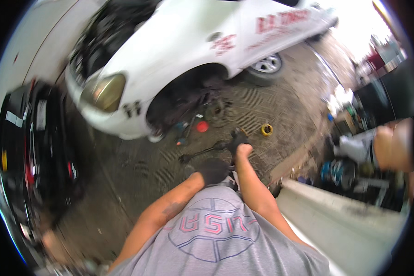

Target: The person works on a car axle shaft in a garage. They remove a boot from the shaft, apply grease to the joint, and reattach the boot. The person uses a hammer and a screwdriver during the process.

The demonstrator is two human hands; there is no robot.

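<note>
Down on the ground ahead of the person lies a dark metal car part [202,151], a long rod with a bulky joint at its right end, resting on the ribbed concrete floor [138,170] just below the open wheel arch [188,92] of a white car [179,41]. The right hand [242,149] is bare and sits on the joint end of that part, its fingers curled over the dark lump; how tightly they hold it cannot be told. The left hand [212,171] wears a dark glove and hangs lower, near the person's grey printed shirt [216,230], close to the rod but apart from it; whether its fingers are open or closed is not clear.

Just beyond the part, a brake disc [217,110] lies flat on the floor under the arch, with a small red round lid [202,126] to its left and a yellow ring [267,129] well off to the right. The car's rear wheel [267,64] stands further back. A black car [32,138] fills the left edge. To the right, past a pale curb [317,193], stand cluttered tools and boxes, blurred.
</note>
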